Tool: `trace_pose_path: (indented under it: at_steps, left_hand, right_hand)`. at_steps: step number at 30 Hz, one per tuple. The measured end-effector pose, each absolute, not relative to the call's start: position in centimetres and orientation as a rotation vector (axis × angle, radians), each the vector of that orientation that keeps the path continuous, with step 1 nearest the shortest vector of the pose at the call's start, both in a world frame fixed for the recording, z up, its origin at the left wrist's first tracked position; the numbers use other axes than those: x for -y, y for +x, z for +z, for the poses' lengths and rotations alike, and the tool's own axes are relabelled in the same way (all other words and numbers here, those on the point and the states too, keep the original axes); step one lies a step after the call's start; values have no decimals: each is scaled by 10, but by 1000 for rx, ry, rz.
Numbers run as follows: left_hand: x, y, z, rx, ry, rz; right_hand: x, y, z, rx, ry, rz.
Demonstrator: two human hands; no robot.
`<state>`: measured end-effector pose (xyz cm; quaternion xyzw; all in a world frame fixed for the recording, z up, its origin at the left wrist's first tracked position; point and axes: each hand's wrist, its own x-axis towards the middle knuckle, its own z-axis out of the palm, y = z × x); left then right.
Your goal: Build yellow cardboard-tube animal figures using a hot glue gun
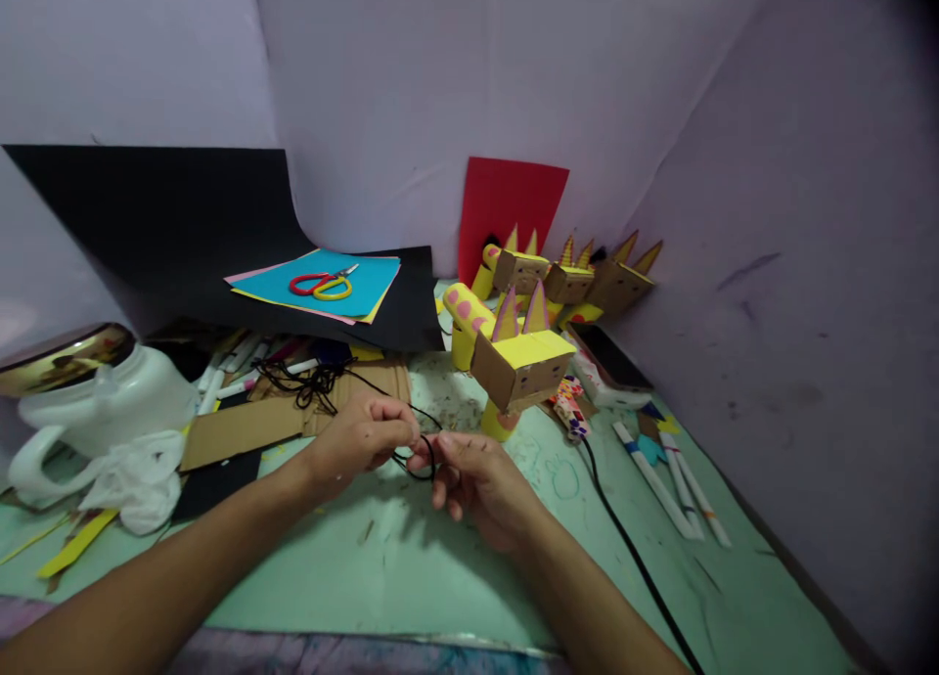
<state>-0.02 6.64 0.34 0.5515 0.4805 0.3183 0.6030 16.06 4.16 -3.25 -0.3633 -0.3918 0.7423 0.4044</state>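
Near the middle of the green table, my left hand is closed on a thin black cord. My right hand pinches the same cord, and a small loop of it hangs between the two hands. The cord runs back to a tangled heap beside cardboard strips. Just behind my right hand stands a cardboard animal figure with a yellow top, pointed yellow and purple ears and a yellow spotted body.
Red and yellow scissors lie on blue paper. Several similar figures stand by red paper. At left is a white jug. Markers, a phone and a black cable are at right.
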Motion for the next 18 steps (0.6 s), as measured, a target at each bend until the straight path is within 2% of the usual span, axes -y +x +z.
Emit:
trace_pose_path:
  at_steps: [6,18]
  left_hand:
    - [-66,2,1,-1069,1286,714]
    - [-66,2,-5,-1155,1325,786]
  right_hand:
    - [-42,161,-34,1041,-994,1780]
    - [-47,167,-29,698,-964,1773]
